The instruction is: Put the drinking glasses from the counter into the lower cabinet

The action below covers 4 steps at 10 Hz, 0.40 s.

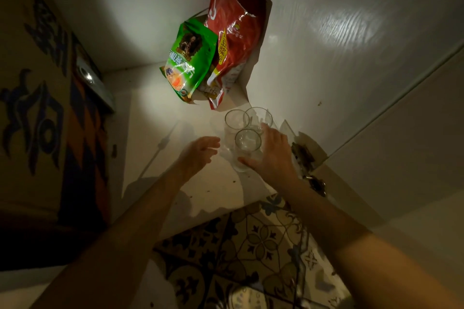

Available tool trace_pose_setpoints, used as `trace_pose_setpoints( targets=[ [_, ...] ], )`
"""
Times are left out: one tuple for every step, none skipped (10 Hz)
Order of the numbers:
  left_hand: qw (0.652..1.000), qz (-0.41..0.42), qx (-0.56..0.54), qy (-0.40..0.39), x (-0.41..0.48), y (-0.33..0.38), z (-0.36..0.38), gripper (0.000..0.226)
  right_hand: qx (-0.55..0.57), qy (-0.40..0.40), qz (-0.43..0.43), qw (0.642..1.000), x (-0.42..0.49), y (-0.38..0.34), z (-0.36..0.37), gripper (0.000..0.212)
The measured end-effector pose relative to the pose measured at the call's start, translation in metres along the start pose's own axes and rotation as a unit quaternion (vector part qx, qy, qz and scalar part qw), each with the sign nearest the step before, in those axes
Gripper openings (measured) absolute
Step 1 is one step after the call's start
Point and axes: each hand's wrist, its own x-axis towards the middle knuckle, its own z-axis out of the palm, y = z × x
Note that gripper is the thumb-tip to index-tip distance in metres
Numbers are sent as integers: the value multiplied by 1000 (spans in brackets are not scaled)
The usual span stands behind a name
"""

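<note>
Three clear drinking glasses stand upright close together on the white floor of the lower cabinet [200, 195]. The nearest glass [247, 144] is wrapped by my right hand [271, 155], thumb in front and fingers behind. Behind it stand a left glass [236, 120] and a right glass [259, 116]. My left hand [198, 154] hovers just left of the glasses with fingers spread, holding nothing. Whether its fingertips touch the glass is unclear.
A green food bag [189, 60] and a red bag [234, 32] lean in the cabinet's back corner. A rusty hinge [305, 158] sits on the right wall by my right wrist. Patterned floor tiles [251, 246] lie below the cabinet edge. A patterned box [37, 108] is at left.
</note>
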Motion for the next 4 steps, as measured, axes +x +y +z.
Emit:
trace_pose_setpoints(
  targets=[
    [999,-12,22,-31,-14,1,-8,27,-17,12,-79,997,-16,-2,-10,76],
    [995,-5,81,-61,-32,-6,-2,26,31,-68,-99,992,-34,-3,-14,54],
    [962,-30,229,-143,-53,-6,8,31,66,-61,-113,990,-48,1,-22,49],
    [943,-47,268,-189,-69,7,22,42,95,-26,-87,991,-47,-4,-29,53]
  ],
)
